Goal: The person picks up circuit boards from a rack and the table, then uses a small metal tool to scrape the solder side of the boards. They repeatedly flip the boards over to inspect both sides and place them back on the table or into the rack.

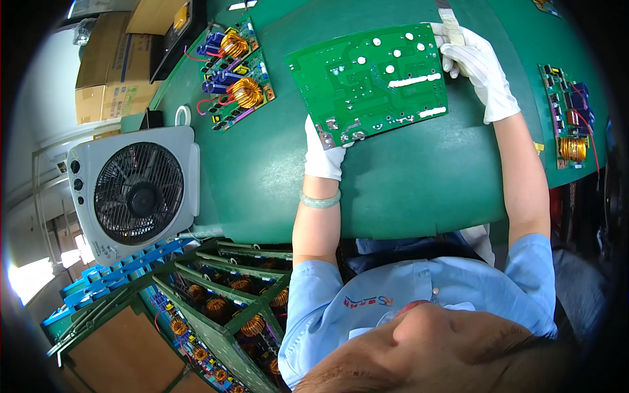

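Note:
A green circuit board (354,85) is held up at a slant over the workbench, solder side showing, with white blobs and two white strips on it. My left hand (324,157), in a white glove, grips the board at its lower left corner; most of its fingers are hidden behind the board. Beside the board's upper right corner, my gloved right hand (481,72) is closed round a flat tool (451,27) with a pale, tape-like wrapped handle. The far end of that tool runs toward the picture's upper edge, so its kind is unclear.
Two boards with copper coils (247,93) lie at the left; another board (571,118) lies far right. A grey box fan (141,190) stands left of the green bench (419,183). Below it, a green rack (223,334) holds several boards. Cardboard boxes (111,72) stand behind.

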A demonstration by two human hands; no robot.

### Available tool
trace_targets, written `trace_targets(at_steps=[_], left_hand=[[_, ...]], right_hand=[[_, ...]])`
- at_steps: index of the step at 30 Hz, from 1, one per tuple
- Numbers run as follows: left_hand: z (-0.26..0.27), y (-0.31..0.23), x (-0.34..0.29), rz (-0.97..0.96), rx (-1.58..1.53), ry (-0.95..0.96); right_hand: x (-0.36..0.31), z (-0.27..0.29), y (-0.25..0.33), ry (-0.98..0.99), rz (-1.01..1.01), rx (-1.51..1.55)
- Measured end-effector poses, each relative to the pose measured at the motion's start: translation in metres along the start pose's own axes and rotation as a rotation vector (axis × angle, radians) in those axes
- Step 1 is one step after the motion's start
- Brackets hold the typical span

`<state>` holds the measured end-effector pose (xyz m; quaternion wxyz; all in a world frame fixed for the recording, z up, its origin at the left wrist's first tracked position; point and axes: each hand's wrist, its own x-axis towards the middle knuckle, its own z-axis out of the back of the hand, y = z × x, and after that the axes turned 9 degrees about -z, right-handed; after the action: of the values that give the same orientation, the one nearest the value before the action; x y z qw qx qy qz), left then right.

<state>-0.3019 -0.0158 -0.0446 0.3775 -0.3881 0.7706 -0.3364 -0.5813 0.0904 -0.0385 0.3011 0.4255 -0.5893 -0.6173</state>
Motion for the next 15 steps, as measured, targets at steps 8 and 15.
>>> trace_targets(at_steps=[8, 15], left_hand=[[0.007, 0.004, 0.001, -0.066, -0.026, 0.089], [0.006, 0.004, -0.004, -0.129, 0.083, 0.146]], right_hand=[[-0.002, -0.001, 0.000, 0.010, 0.029, 0.022], [-0.004, 0.002, -0.004, -0.058, 0.067, -0.094]])
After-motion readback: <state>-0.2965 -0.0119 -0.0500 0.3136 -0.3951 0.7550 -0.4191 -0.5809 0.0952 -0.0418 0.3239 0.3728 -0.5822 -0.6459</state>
